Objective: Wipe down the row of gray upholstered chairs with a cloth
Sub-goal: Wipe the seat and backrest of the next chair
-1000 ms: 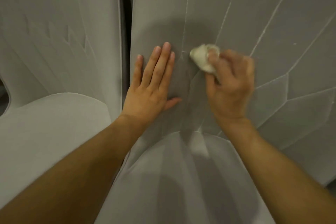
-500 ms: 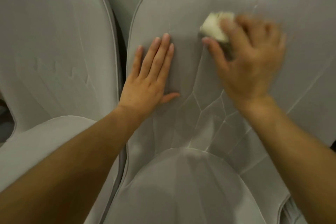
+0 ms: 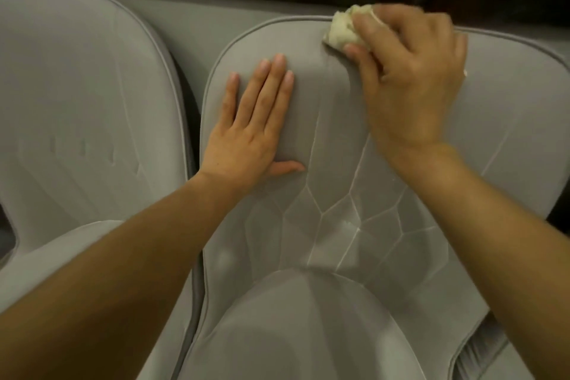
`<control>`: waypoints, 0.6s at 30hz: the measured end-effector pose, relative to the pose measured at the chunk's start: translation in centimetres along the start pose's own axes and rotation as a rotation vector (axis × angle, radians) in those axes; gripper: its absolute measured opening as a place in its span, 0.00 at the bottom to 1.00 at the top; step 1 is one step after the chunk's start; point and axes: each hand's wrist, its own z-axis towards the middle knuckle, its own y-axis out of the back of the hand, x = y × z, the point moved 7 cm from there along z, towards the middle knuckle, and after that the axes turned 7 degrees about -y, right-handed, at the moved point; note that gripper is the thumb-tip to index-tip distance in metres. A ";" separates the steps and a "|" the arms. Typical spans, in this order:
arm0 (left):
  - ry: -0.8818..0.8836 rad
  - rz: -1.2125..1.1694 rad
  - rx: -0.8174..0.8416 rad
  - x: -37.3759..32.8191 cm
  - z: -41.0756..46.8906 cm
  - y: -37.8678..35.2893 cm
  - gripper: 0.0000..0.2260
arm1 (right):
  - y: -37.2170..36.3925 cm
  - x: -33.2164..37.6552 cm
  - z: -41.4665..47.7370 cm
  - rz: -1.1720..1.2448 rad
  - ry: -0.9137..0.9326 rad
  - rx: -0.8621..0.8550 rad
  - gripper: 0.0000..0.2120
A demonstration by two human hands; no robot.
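A gray upholstered chair (image 3: 509, 139) with stitched seams fills the middle and right of the view, backrest up and seat cushion (image 3: 308, 327) below. My right hand (image 3: 407, 80) grips a small balled-up cream cloth (image 3: 340, 29) and holds it against the top edge of this backrest. My left hand (image 3: 249, 129) lies flat on the left part of the same backrest, fingers straight and together.
A second gray chair (image 3: 80, 108) stands directly to the left, with a narrow dark gap (image 3: 189, 133) between the two backrests. Behind the chair tops runs a gray ledge and a dark background.
My right hand has carried the cloth up the backrest from its middle to the top edge. My left hand has stayed flat on the backrest. The view has tilted upward.
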 end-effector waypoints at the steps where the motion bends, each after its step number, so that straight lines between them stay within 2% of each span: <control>1: 0.004 0.000 0.008 0.0 0.1 -0.1 0.55 | -0.3 -0.1 -0.5 -0.002 0.005 0.014 0.11; 5: 0.015 -0.015 0.032 0.0 -0.2 -0.3 0.57 | -0.4 -0.1 -4.0 0.042 0.087 0.030 0.06; 9: 0.009 -0.022 0.068 -0.2 0.1 0.2 0.55 | -0.3 -0.7 -5.7 0.179 0.061 0.127 0.07; 12: 0.015 -0.012 0.081 -0.3 0.0 0.3 0.55 | 1.0 -0.1 -4.8 0.242 0.155 0.151 0.07; 14: 0.026 -0.013 0.091 -0.4 0.0 0.2 0.54 | 1.4 -0.1 -2.5 0.206 0.160 0.138 0.09; 18: 0.029 -0.033 0.098 -0.4 0.1 0.1 0.52 | 0.0 -0.7 -0.1 0.071 0.057 0.134 0.13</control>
